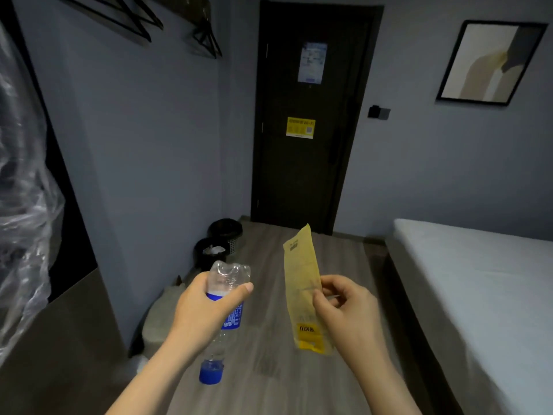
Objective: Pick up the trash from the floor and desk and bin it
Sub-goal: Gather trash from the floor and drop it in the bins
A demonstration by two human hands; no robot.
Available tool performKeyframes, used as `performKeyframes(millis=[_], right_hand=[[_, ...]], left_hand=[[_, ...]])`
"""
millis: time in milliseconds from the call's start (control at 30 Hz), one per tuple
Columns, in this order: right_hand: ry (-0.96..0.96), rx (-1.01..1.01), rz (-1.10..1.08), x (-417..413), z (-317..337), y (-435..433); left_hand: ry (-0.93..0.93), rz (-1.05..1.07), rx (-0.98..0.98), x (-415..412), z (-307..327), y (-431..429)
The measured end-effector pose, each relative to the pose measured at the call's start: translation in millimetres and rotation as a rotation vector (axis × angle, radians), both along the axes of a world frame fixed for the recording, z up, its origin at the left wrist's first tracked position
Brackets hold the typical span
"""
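Left hand wraps the inverted plastic bottle; right hand pinches the yellow wrapper, both carried toward two black bins ahead, left of the door, presumably for dropping.

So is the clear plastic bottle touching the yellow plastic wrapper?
Apart. The head view shows bare floor between the clear plastic bottle in the left hand and the yellow plastic wrapper.

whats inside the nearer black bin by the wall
The nearer black bin shows some white crumpled trash near its top. What lies below that is hidden by the bin's wall and the dim light.
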State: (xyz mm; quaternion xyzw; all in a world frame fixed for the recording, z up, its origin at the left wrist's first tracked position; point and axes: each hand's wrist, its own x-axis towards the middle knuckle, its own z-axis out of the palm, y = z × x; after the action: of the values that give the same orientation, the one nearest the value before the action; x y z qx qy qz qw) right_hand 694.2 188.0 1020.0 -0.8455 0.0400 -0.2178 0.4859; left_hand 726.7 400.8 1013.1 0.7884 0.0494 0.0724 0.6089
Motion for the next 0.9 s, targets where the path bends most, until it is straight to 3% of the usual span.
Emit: performKeyframes(millis=[433, 900], right_hand=[[0.111, -0.004, 0.117, 275, -12, -24], [0.272, -0.156, 0.151, 571, -50, 45]], left_hand=[[0.07, 0.153, -0.028, 241, -13, -16], [0.157, 0.245, -0.127, 534, -69, 91]])
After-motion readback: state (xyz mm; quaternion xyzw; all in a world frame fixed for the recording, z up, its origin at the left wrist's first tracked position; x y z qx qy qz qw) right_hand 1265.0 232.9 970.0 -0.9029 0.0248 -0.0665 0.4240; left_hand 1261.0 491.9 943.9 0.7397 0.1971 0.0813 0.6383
